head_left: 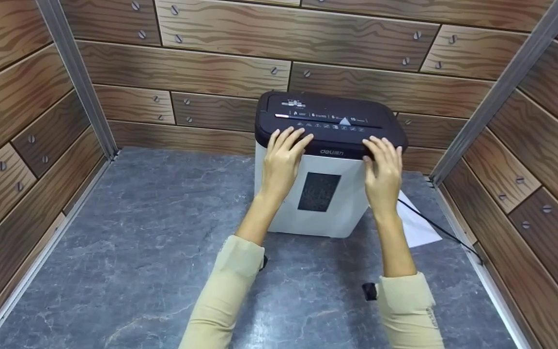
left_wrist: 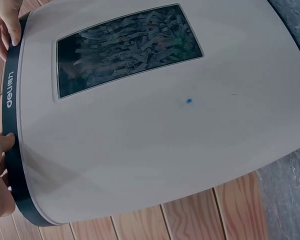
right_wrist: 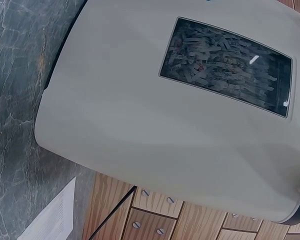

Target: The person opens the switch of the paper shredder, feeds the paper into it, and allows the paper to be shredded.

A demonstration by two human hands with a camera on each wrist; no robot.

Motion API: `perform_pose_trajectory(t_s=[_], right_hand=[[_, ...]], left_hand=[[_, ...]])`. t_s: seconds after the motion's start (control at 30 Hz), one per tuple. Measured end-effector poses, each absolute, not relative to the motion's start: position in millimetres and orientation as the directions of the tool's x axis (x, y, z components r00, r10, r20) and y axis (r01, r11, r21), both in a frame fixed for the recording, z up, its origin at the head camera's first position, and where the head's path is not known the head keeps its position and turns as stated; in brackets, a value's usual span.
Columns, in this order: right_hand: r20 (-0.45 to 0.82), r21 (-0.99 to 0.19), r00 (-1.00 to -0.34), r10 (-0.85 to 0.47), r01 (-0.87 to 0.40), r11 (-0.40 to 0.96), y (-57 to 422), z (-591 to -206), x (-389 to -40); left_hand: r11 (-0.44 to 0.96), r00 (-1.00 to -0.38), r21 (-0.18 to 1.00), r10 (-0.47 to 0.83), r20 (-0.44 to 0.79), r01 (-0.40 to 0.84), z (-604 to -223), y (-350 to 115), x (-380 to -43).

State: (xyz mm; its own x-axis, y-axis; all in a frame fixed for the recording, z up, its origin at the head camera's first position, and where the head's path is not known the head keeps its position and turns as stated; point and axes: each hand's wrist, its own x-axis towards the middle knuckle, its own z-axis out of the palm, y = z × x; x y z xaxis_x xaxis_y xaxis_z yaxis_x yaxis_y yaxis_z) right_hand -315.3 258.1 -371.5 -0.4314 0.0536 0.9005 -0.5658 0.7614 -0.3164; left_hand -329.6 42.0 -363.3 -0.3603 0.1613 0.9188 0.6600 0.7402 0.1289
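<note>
A paper shredder (head_left: 327,194) with a light grey bin and a dark top (head_left: 327,109) stands in front of both hands. My left hand (head_left: 281,162) holds the front edge of the dark top left of the logo, fingers over the top and thumb against the rim in the left wrist view. On the right front corner, my right hand (head_left: 383,165) grips the same edge, its fingers bent over the top and its thumb at the front. Paper shreds (left_wrist: 135,45) show behind the bin's dark window (right_wrist: 230,65).
Partly behind the shredder on the right, a white paper sheet (head_left: 417,223) lies on the grey marbled surface (head_left: 162,232). A black cord (head_left: 439,228) runs across it towards the right wall. Wood-patterned walls (head_left: 221,77) enclose the back and sides.
</note>
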Motion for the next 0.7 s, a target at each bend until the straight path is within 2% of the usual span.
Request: perform_pose_trajectory(t_s=[0.7], right_hand=[[0.900,-0.310,-0.434,0.040,-0.573,0.759,258.8,-372.0,-314.8]], left_hand=[[0.719,-0.377,0.137,0.185,0.907,0.682,-364.0,40.5,-329.1]])
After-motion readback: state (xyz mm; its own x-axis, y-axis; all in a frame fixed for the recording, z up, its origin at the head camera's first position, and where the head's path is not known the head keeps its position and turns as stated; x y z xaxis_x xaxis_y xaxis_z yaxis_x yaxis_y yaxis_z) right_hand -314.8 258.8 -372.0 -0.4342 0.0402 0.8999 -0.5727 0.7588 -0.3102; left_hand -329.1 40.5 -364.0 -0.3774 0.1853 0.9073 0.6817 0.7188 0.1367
